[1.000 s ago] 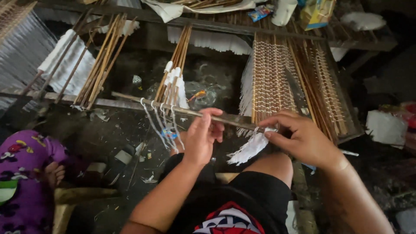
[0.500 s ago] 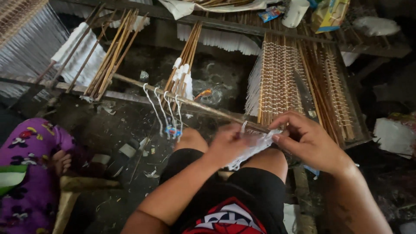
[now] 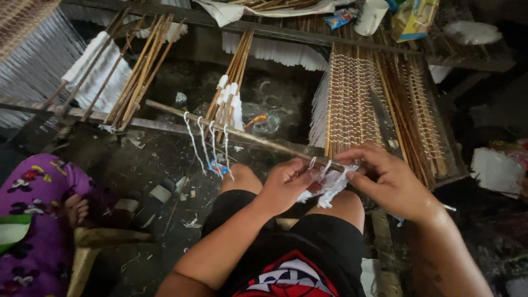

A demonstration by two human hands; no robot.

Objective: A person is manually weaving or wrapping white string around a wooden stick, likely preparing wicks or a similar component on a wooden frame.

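A long thin wooden stick [image 3: 242, 135] runs from the upper left down to my hands, with several white string loops [image 3: 206, 144] hanging from it. My left hand [image 3: 286, 184] grips the stick's near end above my knees. My right hand [image 3: 390, 179] is beside it, its fingers pinching a bunch of white strings [image 3: 330, 184] at that same end. Just beyond my hands lies a woven mat of sticks and white thread [image 3: 357, 102] on a wooden frame.
Bundles of bamboo sticks [image 3: 140, 71] lean at the back left and centre. A white cup [image 3: 371, 16] and a yellow-green box [image 3: 415, 19] stand at the top right. A person in purple flowered clothes [image 3: 38, 220] sits at the lower left. Litter covers the dirt floor.
My left hand has slid down the stick toward my right hand, and both hands now work the white strings at the stick's near end. The hanging loops lie farther from my hands.
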